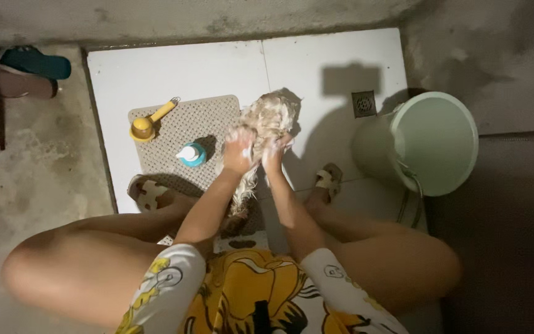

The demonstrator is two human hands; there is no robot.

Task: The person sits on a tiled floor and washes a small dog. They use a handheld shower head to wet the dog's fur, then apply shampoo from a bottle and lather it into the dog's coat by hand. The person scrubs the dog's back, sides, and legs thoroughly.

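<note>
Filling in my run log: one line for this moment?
left hand on wet blond wig | right hand on wig | bottle, scoop on mat | bucket right

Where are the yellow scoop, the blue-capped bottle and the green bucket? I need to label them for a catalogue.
yellow scoop [143, 128]: head view, on its round bowl.
blue-capped bottle [191, 154]: head view, on its top.
green bucket [372, 145]: head view, on its outer wall.

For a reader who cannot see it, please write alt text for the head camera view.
A squatting person's left hand and right hand press into a soapy, curly pale-furred animal on a beige perforated rubber mat. On the mat stand a yellow plastic scoop and a blue pump bottle; a pale green plastic bucket stands to the right.
</note>
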